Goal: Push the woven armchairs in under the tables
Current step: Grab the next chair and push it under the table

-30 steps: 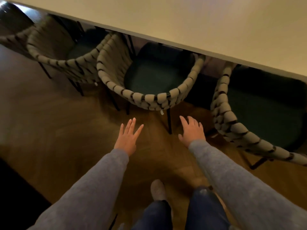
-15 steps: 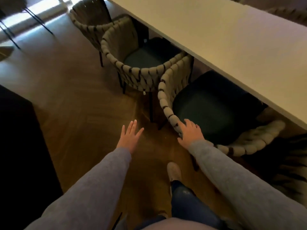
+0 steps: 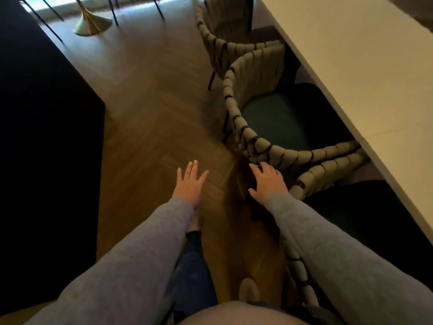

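Observation:
A row of woven armchairs with dark seats stands along the left edge of a long pale table (image 3: 365, 66). The middle armchair (image 3: 236, 118) sits partly under the table. A farther armchair (image 3: 210, 43) stands behind it, and a nearer armchair (image 3: 311, 177) is at my right, its woven rim running under my right sleeve. My right hand (image 3: 267, 181) is open, fingers spread, hovering close to the middle armchair's curved back; contact is not clear. My left hand (image 3: 191, 184) is open with straight fingers over the bare floor, touching nothing.
Herringbone wood floor (image 3: 152, 109) runs between the table and a large black block (image 3: 42, 127) on the left. A gold cone-shaped base (image 3: 91, 22) and thin dark legs stand far back. My legs and shoes show at the bottom.
My view has swung left along the chair row and I have stepped forward. The table now lies at the right. Both hands stay open, the right one still near a chair back.

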